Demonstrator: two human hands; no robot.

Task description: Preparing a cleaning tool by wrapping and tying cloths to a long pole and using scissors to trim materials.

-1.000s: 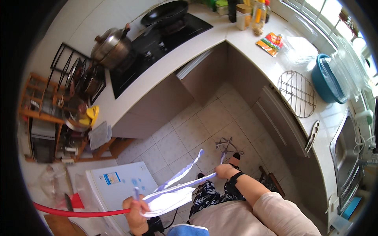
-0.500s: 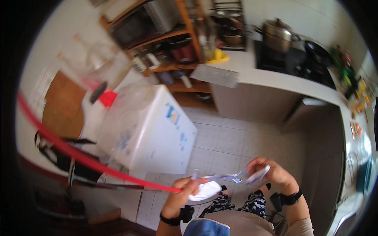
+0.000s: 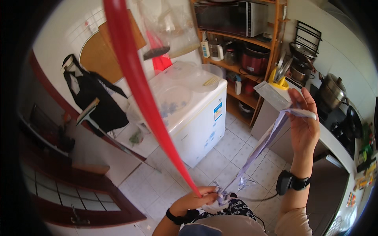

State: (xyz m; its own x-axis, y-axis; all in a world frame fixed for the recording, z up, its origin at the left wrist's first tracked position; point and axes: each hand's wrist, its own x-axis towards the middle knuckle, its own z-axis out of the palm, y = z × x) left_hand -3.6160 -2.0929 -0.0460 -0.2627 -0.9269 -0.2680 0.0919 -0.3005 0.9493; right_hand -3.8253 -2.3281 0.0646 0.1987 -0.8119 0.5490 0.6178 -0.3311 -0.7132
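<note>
Fabric strip (image 3: 269, 137): white and lavender, slanting up from the left hand to the right, clear of the tiled floor (image 3: 236, 137).
Right hand (image 3: 304, 124): raised at about bench height, fingers mostly extended; strip crosses it at finger level, its end poking out on the right. Pinch or drape: cannot tell.
Left hand (image 3: 195, 200): low, in front of the body, fingers curled at the lower visible end of the red pole (image 3: 146, 96), with the strip's other end bunched at the fingertips.
White cloth (image 3: 216, 206): just under the left fingertips, partly hidden.
Loose tail (image 3: 247, 183): dangles just right of the left hand.
Change: hands now well apart, versus close together a moment ago; pole steeper, view swung left.
Effect: strip reads as one long taut-looking length instead of a short bunched span.
Around: white chest freezer (image 3: 201, 133) ahead, wooden rack (image 3: 277, 27) behind it, bench (image 3: 334, 150) with metal pot (image 3: 332, 93) to the right.
</note>
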